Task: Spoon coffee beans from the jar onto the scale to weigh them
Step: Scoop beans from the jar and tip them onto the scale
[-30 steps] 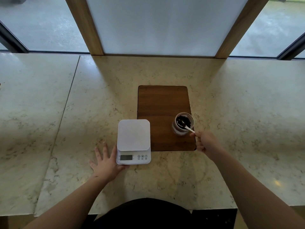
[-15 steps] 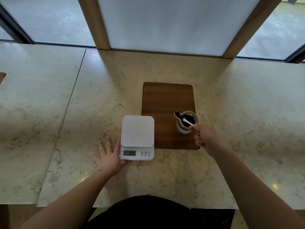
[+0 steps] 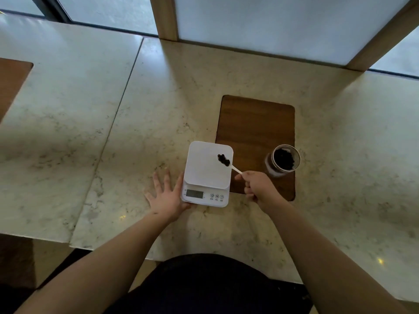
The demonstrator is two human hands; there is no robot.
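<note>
Over the scale's (image 3: 205,165) right side, the right hand (image 3: 257,188) pinches a spoon (image 3: 229,165) heaped with beans (image 3: 223,160). The left hand (image 3: 166,196) lies flat, fingers spread, against the scale's left edge. The jar (image 3: 283,160) stands on a board (image 3: 254,132) on the bench (image 3: 90,132).

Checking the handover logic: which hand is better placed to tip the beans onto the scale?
Right hand: it holds the spoon of beans over the scale. The left hand lies flat beside it.

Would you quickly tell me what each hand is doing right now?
Left hand: open, flat on the counter beside the scale.
Right hand: closed on the spoon of beans.
</note>
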